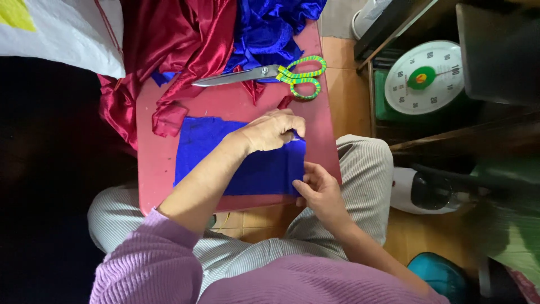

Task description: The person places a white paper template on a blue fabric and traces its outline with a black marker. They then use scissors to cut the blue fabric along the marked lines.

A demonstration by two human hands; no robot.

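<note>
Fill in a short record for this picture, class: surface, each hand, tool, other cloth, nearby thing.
Surface: small red table
Left hand: pressing down on a flat blue cloth
Right hand: fingers pinching that cloth's right edge
Tool: scissors with green and yellow handles, lying untouched
Other cloth: red satin, blue satin, heaped
Nearby: dial scale

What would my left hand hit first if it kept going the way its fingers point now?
The left hand lies on the blue cloth piece, fingers pointing toward the table's right edge. Going on, it would cross the cloth's edge, then bare red tabletop and the table edge. The scissors lie off that line, it seems.
</note>
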